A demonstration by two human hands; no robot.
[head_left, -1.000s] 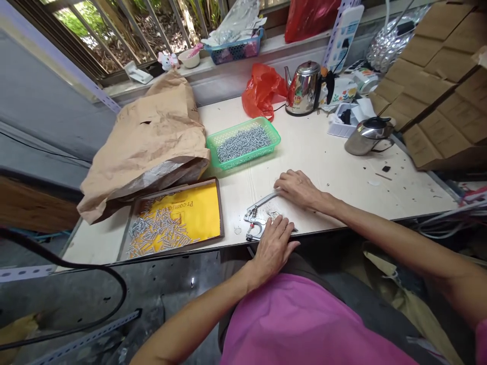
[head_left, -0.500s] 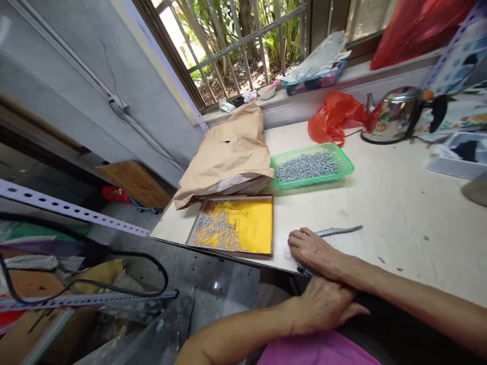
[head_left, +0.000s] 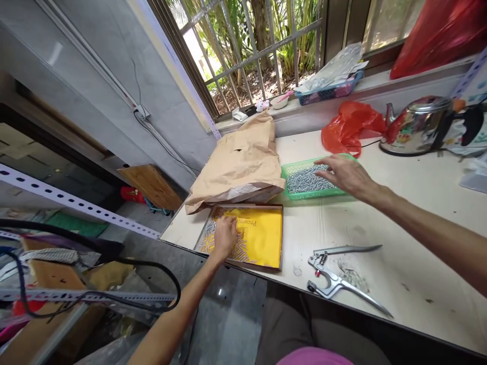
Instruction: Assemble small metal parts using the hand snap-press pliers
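Note:
My left hand is over the left part of a shallow box with a yellow bottom. Its fingers are bent down and together among small silvery metal pins; what they grip, if anything, is hidden. Above the right side of a green plastic basket is my right hand, thumb and fingers apart. A heap of grey metal pins fills the basket. Hand pliers with long metal handles and a curved jaw lie untouched at the table's front edge.
A brown paper bag lies behind the box. Farther right are a red plastic bag and a metal kettle. A blue basket stands on the windowsill. A perforated metal bar runs along the left.
Both hands have left the pliers at the table edge, which now lie uncovered. My left hand has moved left into the yellow-bottomed box, my right hand up to the green basket.

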